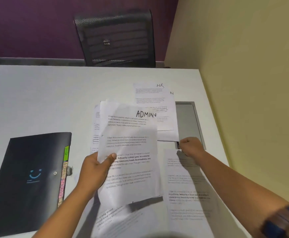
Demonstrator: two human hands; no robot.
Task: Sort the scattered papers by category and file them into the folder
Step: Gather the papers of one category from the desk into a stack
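My left hand (95, 167) pinches a sheet marked ADMIN (130, 146) by its left edge and holds it raised over the white table (37, 100). More printed sheets lie under it. A sheet marked HR (155, 103) lies further back. My right hand (190, 146) is curled at the near right corner of the HR sheet; whether it holds the paper is unclear. Another printed sheet (188, 191) lies under my right forearm. A black folder (28, 177) with coloured tabs reading HR and ADMIN lies closed at the left.
A grey recessed panel (186, 121) sits in the table at the right, partly under the papers. A black mesh chair (116, 38) stands behind the far edge. A yellow wall runs along the right side.
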